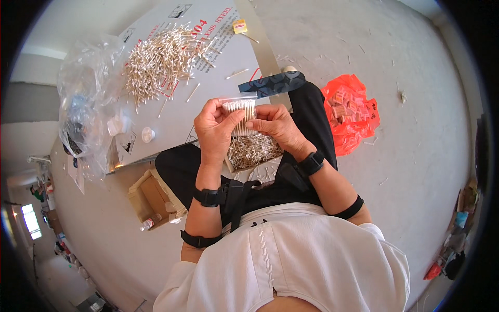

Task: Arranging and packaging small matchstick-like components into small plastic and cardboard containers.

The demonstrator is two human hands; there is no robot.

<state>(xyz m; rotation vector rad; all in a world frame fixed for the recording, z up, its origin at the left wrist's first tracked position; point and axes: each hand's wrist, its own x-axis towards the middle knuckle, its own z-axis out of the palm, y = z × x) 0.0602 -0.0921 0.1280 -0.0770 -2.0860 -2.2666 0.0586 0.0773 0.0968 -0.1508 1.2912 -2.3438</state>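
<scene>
both the left hand (214, 125) and right hand (275, 125) pinch a small clear plastic bag of wooden cotton swabs (241, 115), fingers closed on its sides. just below them sits a shallow cardboard tray (235, 166) filled with loose swabs; right of the right hand, a crinkled red plastic bag (358, 130) holds small packets.

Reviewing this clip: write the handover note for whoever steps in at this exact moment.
Left hand and right hand together hold a small clear bag partly filled with cotton swabs, over the lap.
More loose swabs lie in a shallow box on the lap, and a big swab pile sits on the grey board.
Red bag on the floor holds finished packs.
Left: this bag is not yet sealed; the pile remains.
</scene>
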